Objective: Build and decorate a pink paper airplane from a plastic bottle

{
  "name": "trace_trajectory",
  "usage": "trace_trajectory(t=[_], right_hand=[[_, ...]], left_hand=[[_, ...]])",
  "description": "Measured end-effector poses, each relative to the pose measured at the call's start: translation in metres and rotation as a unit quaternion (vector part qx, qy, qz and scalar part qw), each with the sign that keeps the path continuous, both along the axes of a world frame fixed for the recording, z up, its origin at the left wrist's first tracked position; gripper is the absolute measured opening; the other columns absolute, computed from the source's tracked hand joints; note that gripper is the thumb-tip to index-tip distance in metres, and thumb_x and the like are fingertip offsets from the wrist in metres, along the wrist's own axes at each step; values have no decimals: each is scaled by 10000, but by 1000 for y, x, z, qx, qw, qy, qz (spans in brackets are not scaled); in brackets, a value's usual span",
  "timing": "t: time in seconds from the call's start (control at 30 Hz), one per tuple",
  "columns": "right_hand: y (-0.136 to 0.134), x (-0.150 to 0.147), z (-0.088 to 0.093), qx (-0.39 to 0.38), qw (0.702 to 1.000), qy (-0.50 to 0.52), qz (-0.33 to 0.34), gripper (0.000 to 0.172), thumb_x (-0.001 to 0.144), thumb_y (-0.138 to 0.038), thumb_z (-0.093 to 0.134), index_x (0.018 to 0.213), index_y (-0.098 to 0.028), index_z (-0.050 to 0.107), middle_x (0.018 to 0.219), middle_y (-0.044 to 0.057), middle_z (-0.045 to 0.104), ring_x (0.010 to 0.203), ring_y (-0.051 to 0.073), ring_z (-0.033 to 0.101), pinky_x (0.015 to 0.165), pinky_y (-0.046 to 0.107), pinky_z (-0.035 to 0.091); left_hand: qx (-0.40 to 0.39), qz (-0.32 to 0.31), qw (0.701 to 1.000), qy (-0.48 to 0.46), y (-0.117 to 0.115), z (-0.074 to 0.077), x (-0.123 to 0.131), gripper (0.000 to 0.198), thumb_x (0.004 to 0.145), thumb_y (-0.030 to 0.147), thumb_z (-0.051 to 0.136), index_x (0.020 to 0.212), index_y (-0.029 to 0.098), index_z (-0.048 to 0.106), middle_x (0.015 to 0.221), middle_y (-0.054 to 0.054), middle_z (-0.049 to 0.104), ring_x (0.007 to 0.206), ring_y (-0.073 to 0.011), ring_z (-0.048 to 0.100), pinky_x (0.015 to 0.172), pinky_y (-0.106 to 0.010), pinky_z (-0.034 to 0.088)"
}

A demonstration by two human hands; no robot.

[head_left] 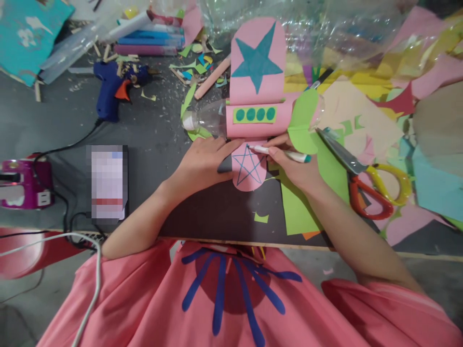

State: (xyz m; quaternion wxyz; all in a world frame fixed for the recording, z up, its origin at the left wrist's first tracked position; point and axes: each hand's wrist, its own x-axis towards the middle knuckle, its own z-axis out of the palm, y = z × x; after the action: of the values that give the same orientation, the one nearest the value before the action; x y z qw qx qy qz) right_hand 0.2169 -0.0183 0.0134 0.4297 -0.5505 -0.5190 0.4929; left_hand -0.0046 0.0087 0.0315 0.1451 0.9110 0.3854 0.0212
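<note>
A clear plastic bottle [211, 118] wrapped in pink paper lies sideways on the dark table, its white cap to the left. A pink paper wing [237, 58] with a filled teal star rises from its far side. On the near side, a smaller pink wing [249, 180] carries a star in teal outline. In my right hand [298, 166] is a white marker [289, 153], its tip at the outline's top point. My left hand [206, 161] rests with fingers spread, fingertips at the bottle's lower edge and the near wing's left side. A green paper tail piece [304, 118] sits at the bottle's right end.
Orange-and-yellow scissors [372, 180] lie right of my right hand on paper scraps. A blue glue gun [108, 91] with a cord, a phone [108, 183] and a purple box [27, 183] are on the left. Markers [148, 38] and a clear plastic sheet lie at the back.
</note>
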Motion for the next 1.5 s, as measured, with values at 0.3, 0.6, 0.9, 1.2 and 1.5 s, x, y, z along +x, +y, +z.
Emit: trace_trajectory(t=[0.3, 0.6, 0.9, 1.2, 1.5], right_hand=[[-2, 4, -5, -17, 999, 12, 42, 186, 782, -444, 677, 769, -259, 675, 705, 17, 670, 599, 158, 634, 584, 334, 557], [-2, 3, -3, -18, 999, 3, 40, 227, 774, -473, 670, 759, -247, 663, 715, 19, 674, 605, 167, 643, 603, 342, 560], [-1, 0, 0, -11, 1000, -11, -6, 194, 773, -423, 683, 799, -231, 682, 772, 26, 697, 675, 162, 644, 630, 323, 569], [-1, 5, -5, 14, 1000, 3, 20, 143, 795, -400, 675, 776, -258, 687, 719, 8, 672, 602, 148, 628, 591, 326, 546], [0, 6, -8, 25, 997, 36, 60, 148, 814, -394, 667, 798, -249, 697, 667, 0, 665, 577, 142, 636, 550, 306, 537]], left_hand=[[10, -5, 1000, 0, 0, 0, 0, 592, 879, 507, 518, 1366, 179, 447, 1068, -114, 639, 966, -280, 591, 762, -354, 386], [-4, -2, 1000, 17, 1, 0, 0, 619, 841, 465, 577, 1376, 190, 430, 1075, -110, 635, 985, -275, 586, 781, -349, 388], [-8, 1, 1000, 16, 2, 0, 0, 630, 844, 480, 575, 1381, 182, 435, 1072, -112, 631, 996, -279, 582, 782, -353, 393], [-6, -1, 1000, 5, 1, -1, -1, 619, 859, 484, 555, 1379, 170, 438, 1079, -117, 633, 993, -279, 584, 798, -356, 393], [2, -4, 1000, 15, 2, 0, 1, 617, 848, 460, 584, 1375, 174, 439, 1058, -106, 632, 974, -275, 586, 776, -349, 389]])
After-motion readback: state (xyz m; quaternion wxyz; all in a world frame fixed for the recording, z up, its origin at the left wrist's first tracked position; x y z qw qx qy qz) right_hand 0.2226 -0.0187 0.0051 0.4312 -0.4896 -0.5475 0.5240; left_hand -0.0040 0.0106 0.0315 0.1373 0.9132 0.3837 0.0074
